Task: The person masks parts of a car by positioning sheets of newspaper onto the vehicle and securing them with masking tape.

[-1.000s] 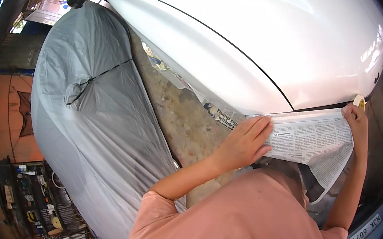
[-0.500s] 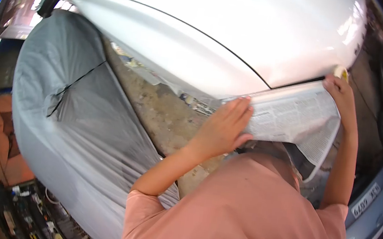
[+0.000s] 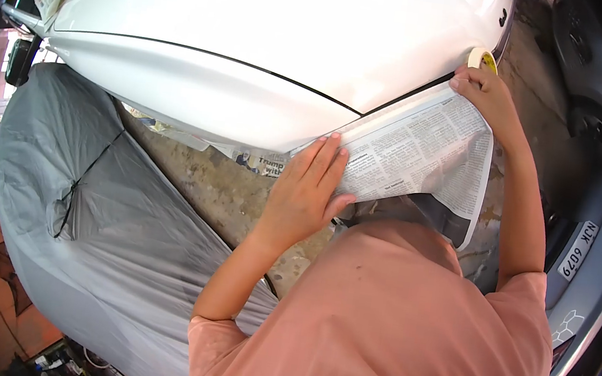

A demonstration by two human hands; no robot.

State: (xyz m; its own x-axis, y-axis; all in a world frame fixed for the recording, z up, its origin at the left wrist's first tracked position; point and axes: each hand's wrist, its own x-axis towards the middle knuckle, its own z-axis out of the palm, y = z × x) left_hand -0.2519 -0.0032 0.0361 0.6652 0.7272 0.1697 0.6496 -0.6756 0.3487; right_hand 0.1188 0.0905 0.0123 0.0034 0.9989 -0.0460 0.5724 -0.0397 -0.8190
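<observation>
A newspaper sheet (image 3: 411, 145) lies along the front edge of a white car hood (image 3: 262, 18), with a pale tape strip on its upper edge. My left hand (image 3: 309, 181) rests on the sheet's left end, fingers stretched out. At the sheet's upper right corner, my right hand (image 3: 482, 94) has its fingers closed around a roll of masking tape (image 3: 482, 58), near the dark gap at the hood's edge. The sheet's lower right part hangs loose and curls.
A vehicle under a grey cover (image 3: 121, 241) stands at the left. On the right are a blue-grey car (image 3: 592, 261) with a license plate and another dark car (image 3: 593, 73). More newspaper (image 3: 245, 157) lines the white car's lower side.
The view has shifted, so the white car and both hands appear farther left and higher. My hands keep about the same places on the sheet.
</observation>
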